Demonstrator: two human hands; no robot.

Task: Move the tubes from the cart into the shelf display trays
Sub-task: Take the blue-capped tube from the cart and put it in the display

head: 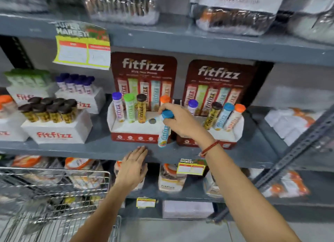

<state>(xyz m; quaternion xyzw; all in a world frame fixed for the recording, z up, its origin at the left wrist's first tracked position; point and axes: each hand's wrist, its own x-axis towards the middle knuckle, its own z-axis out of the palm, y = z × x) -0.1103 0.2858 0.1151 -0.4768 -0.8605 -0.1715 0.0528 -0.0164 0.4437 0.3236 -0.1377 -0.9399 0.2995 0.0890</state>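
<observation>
My right hand grips a blue-capped tube by its cap, holding it upright in front of the left red display tray. That tray holds purple-, green-, brown- and orange-capped tubes, with one open hole beside the held tube. The right display tray holds purple-, brown-, blue- and orange-capped tubes. My left hand lies flat, fingers together, against the front edge of the grey shelf. The wire cart is at the lower left.
White boxes of brown-capped, purple-capped and green-capped tubes stand on the shelf to the left. Bagged goods fill the shelves above and below. A slotted metal upright slants across the right. Price labels hang on the shelf edges.
</observation>
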